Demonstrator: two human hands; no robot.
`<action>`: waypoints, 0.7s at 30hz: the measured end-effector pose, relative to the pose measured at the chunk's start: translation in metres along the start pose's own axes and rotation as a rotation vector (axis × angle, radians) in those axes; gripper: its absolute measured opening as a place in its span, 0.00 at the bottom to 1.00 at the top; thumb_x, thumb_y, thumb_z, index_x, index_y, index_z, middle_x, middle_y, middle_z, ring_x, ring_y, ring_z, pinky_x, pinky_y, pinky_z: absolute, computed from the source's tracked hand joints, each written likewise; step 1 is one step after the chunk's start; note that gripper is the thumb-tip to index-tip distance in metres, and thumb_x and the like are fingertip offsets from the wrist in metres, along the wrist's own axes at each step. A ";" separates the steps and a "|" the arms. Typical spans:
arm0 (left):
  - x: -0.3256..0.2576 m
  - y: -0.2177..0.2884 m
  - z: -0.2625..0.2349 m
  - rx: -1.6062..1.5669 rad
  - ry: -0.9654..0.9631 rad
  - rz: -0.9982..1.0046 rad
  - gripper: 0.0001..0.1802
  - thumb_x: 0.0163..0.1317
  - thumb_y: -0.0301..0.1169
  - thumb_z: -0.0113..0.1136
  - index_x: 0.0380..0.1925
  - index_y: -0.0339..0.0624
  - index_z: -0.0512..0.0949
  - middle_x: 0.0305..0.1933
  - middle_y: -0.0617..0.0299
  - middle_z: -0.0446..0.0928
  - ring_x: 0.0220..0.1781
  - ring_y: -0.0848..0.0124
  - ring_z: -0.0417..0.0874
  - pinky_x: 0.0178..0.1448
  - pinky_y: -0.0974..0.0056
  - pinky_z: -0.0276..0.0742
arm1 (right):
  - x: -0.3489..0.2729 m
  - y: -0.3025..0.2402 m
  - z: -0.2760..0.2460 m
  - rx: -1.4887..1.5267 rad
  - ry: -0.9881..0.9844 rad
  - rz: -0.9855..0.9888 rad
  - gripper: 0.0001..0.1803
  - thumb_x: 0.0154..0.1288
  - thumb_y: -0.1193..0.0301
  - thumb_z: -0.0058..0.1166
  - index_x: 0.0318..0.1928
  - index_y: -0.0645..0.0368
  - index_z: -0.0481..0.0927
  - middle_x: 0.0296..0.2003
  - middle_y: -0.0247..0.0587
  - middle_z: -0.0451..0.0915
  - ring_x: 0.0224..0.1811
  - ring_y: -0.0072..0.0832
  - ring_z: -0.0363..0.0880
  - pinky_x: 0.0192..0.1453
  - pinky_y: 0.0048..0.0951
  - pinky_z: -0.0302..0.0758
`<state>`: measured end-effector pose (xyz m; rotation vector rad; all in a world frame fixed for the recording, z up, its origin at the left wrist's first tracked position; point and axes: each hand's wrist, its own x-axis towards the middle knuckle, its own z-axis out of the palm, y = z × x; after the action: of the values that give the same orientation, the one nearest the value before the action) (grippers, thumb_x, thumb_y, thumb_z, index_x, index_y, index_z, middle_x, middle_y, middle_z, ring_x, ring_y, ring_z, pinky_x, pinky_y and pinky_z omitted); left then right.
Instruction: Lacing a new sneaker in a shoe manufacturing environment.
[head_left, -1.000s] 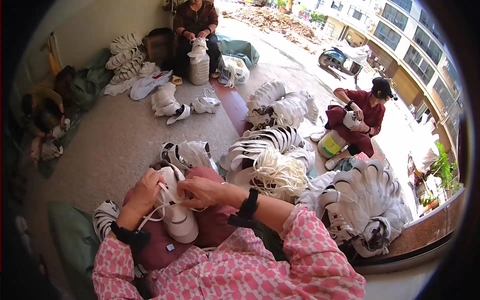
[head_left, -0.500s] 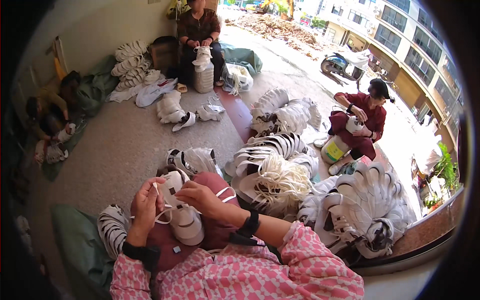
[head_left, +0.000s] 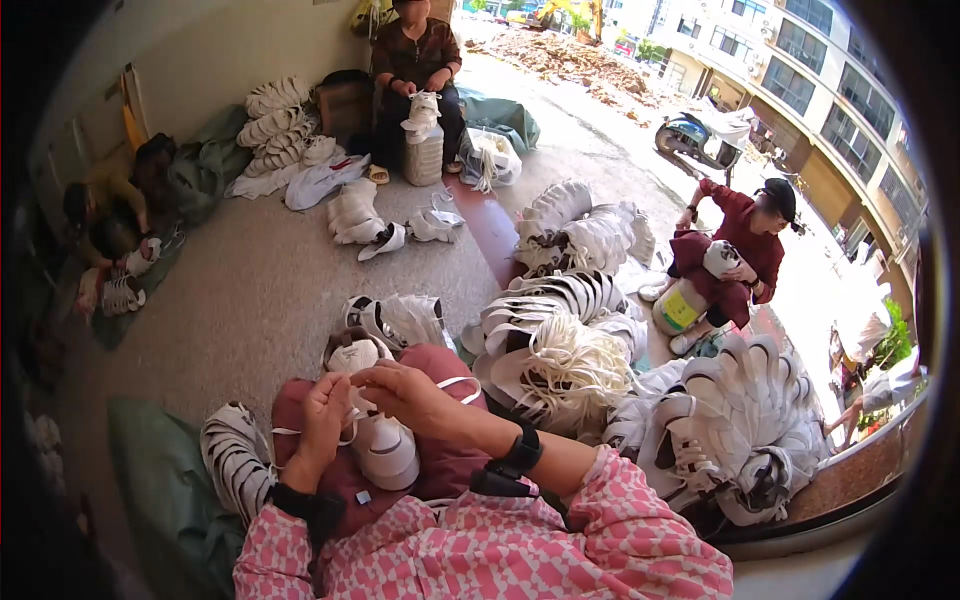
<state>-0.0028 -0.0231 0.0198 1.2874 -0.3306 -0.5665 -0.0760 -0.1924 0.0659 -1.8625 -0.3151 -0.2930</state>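
Observation:
A white shoe upper (head_left: 387, 455) lies across my lap, its toe toward me. Over its lacing my left hand (head_left: 322, 420) is closed in a pinch on a white shoelace (head_left: 348, 436), of which a short stretch shows below the fingers. My right hand (head_left: 408, 398) reaches over the upper with its fingertips pressed together against those of the left. Whatever it grips is hidden. A loose lace end (head_left: 460, 384) loops over my right knee, and a small pale square piece (head_left: 363, 497) rests on my left thigh.
Stacked white uppers (head_left: 235, 455) lie left of my lap, beside green cloth (head_left: 165, 480). To the right are a bundle of cream laces (head_left: 575, 365) and a fanned pile of uppers (head_left: 745, 420). Co-workers sit at the back (head_left: 415, 55), right (head_left: 745, 240) and far left (head_left: 110, 215).
My hands have come together over the upper; the pale lace tip seen in my left fingers is now hidden. The co-worker at right has drawn one hand back from their shoe.

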 end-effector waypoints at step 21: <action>-0.007 0.012 -0.002 0.654 0.190 0.194 0.13 0.75 0.35 0.49 0.37 0.39 0.78 0.31 0.74 0.68 0.29 0.85 0.67 0.30 0.75 0.60 | 0.024 0.027 0.013 0.066 0.223 -0.070 0.08 0.53 0.73 0.64 0.32 0.65 0.83 0.29 0.46 0.76 0.35 0.36 0.76 0.40 0.34 0.72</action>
<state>-0.0045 -0.0153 0.0313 1.8962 -0.4993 -0.1621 -0.0433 -0.1867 0.0467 -1.7376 -0.2339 -0.5281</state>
